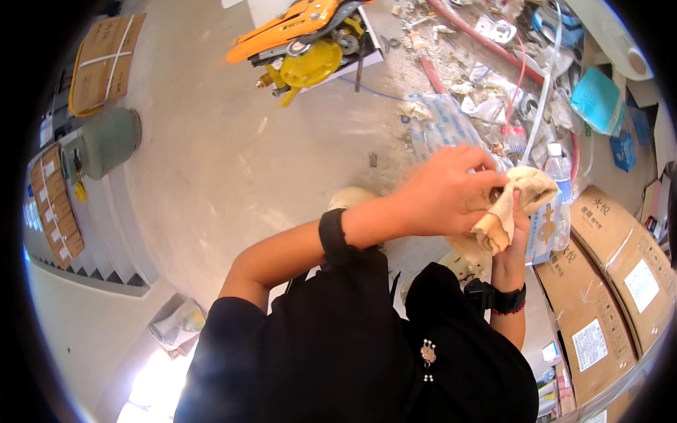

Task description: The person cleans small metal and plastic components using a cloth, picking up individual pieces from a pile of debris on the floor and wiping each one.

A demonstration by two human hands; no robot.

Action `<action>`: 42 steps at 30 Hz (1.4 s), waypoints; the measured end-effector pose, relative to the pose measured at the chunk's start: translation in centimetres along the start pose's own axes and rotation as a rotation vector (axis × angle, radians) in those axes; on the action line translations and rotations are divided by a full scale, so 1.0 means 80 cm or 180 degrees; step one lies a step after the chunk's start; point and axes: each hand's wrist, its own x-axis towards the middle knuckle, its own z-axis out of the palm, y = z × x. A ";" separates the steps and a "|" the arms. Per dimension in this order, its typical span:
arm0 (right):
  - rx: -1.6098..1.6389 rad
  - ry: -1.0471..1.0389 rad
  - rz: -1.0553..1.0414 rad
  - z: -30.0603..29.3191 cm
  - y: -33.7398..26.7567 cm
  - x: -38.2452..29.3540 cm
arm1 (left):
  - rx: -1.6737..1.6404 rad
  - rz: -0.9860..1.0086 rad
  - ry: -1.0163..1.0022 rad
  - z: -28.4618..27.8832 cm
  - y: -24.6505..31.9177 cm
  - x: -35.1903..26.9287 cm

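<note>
My left hand (449, 190) reaches across to the right and pinches a beige cloth (531, 187) between thumb and fingers. From below, my right hand (520, 227) grips the same cloth, partly covered by its folds. A small dark, shiny part (496, 194) peeks out between the left fingers and the cloth; what it belongs to is hidden. Just behind the cloth stand a clear plastic bottle (558, 172) with a white cap and a printed light-blue box (539, 248).
Brown cartons (608, 227) are stacked at the right. Debris and a red hose (476, 34) cover the floor at upper right. A box at the top holds an orange-handled tool (288, 29) and a yellow gas regulator (312, 63). A gas cylinder (111, 143) lies at left, near stairs (113, 232).
</note>
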 end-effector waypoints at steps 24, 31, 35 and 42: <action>-0.2179 -0.0167 0.0052 0.052 -0.007 0.003 | 0.0466 0.0409 0.0573 -0.068 -0.016 -0.059; -0.2076 0.0690 0.0192 0.053 0.000 0.022 | 0.2184 -0.0489 0.1643 -0.190 -0.052 -0.151; -0.2026 0.0624 0.0261 0.058 0.003 0.024 | 0.3160 -0.0806 0.1505 -0.234 -0.083 -0.139; -0.1632 0.0608 0.0117 0.087 0.004 0.023 | 0.3378 -0.0302 0.1245 -0.232 -0.119 -0.102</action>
